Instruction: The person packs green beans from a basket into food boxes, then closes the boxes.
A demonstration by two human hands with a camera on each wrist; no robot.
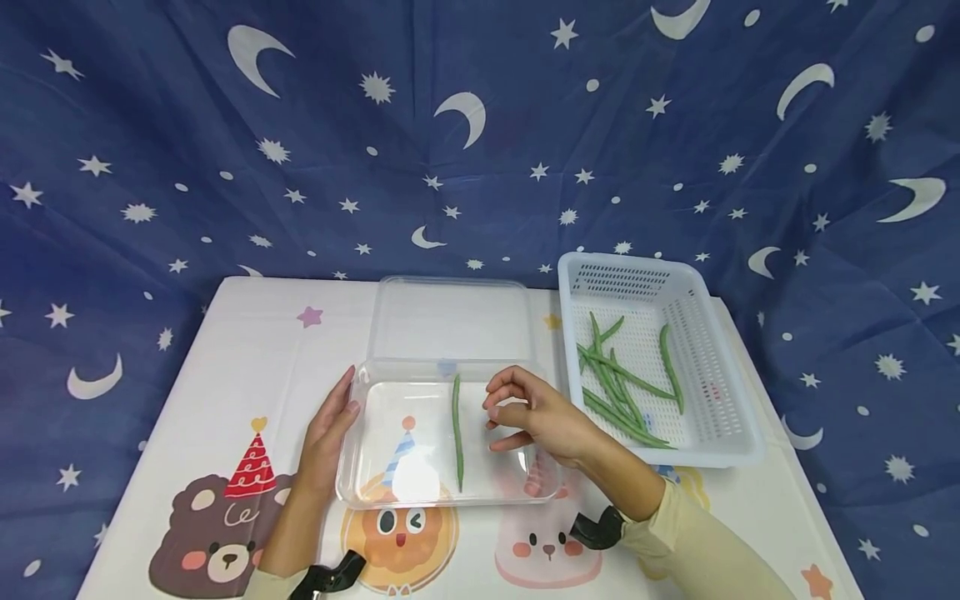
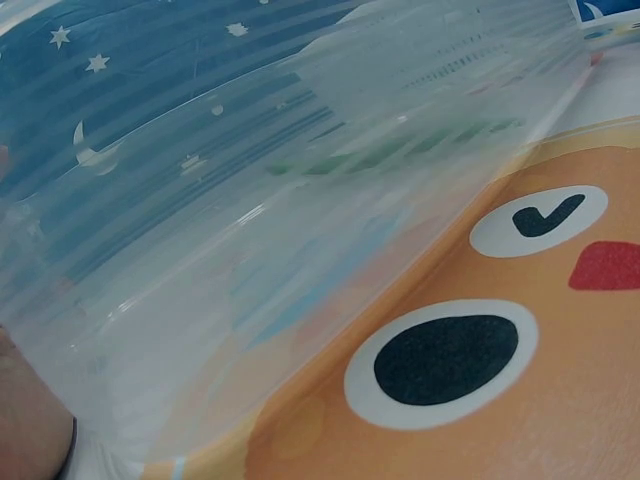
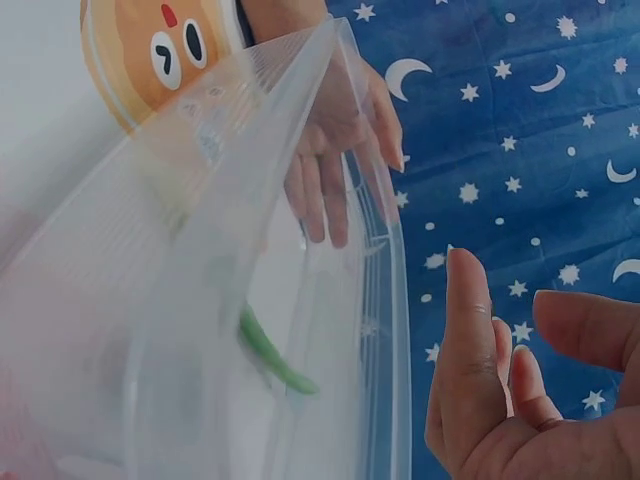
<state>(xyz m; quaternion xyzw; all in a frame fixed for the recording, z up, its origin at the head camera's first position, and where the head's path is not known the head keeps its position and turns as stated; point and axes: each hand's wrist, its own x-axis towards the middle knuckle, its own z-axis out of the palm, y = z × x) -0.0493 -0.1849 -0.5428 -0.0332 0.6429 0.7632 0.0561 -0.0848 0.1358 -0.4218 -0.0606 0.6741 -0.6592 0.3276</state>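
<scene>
A clear plastic container (image 1: 390,505) lies with its hinged lid folded back behind it. One green bean (image 1: 458,433) lies lengthwise near its middle. My left hand (image 1: 327,437) rests against the container's left side, its fingers nearly straight. Above the container's right half hovers my right hand (image 1: 538,417), fingers loosely bent and apart, holding nothing. In the right wrist view the same green bean (image 3: 270,355) shows past the clear wall, and the right hand (image 3: 510,385) has a gap between thumb and fingers. Through the wall in the left wrist view, the bean is blurred.
A white perforated basket (image 1: 738,450) stands at the right, with several green beans (image 1: 618,375) inside. The container's clear lid (image 1: 453,321) lies flat toward the back. A white tablecloth (image 1: 255,358) with cartoon prints covers the table; a dark blue starry curtain (image 1: 517,108) hangs behind.
</scene>
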